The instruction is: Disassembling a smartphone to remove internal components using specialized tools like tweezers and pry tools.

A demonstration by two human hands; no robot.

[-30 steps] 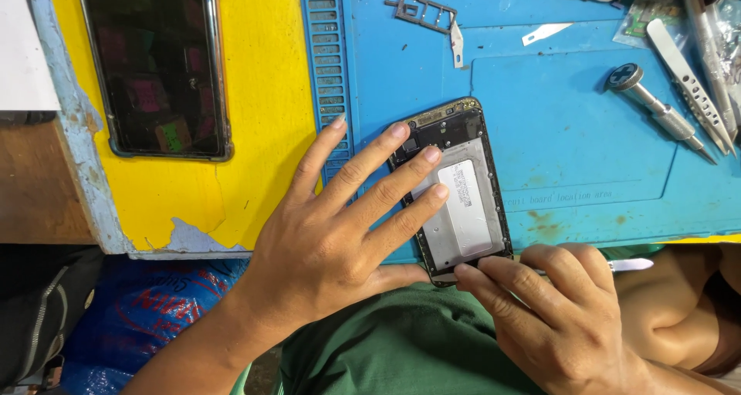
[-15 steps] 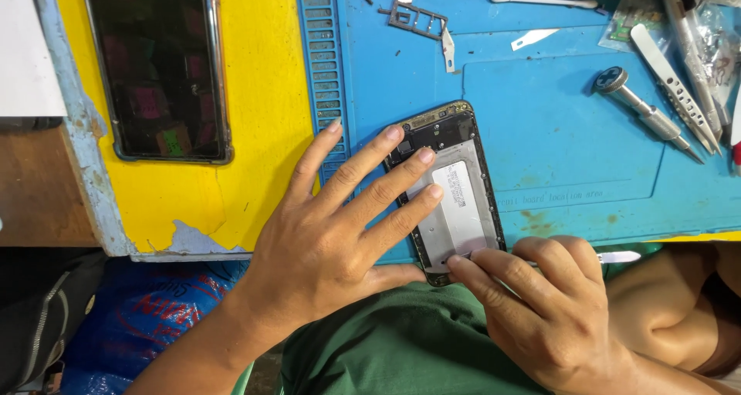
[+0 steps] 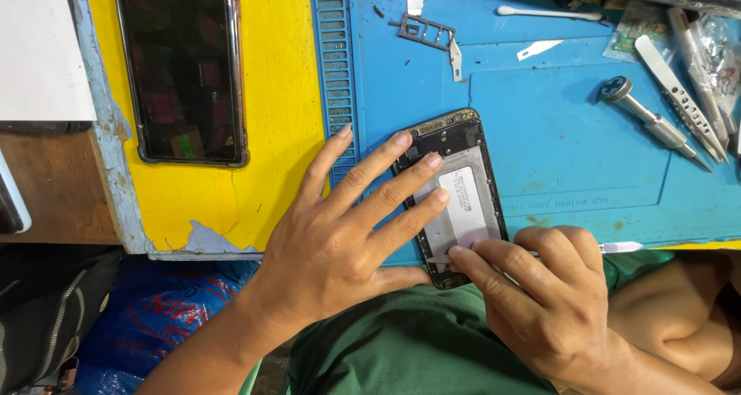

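Note:
An opened phone [image 3: 463, 163], back cover off with a silver plate inside, lies on the blue repair mat [image 3: 556, 140] near the table's front edge. My left hand [image 3: 347, 233] lies flat with spread fingers, its fingertips pressing the phone's left side. My right hand [image 3: 540, 294] is closed around a thin pale tool [image 3: 621, 247], whose end sticks out to the right. Its fingertips rest at the phone's lower end.
A second phone [image 3: 185, 71] with a dark screen lies on the yellow table top. On the mat are a screwdriver [image 3: 644, 121], metal tweezers [image 3: 679, 94], a cotton swab [image 3: 548, 13], a small metal tray part [image 3: 423, 30] and a white blade [image 3: 539, 50]. A white box [image 3: 38, 55] sits far left.
Both hands stay on the opened phone with almost no movement. My right hand's fingers have shifted slightly along the phone's lower end.

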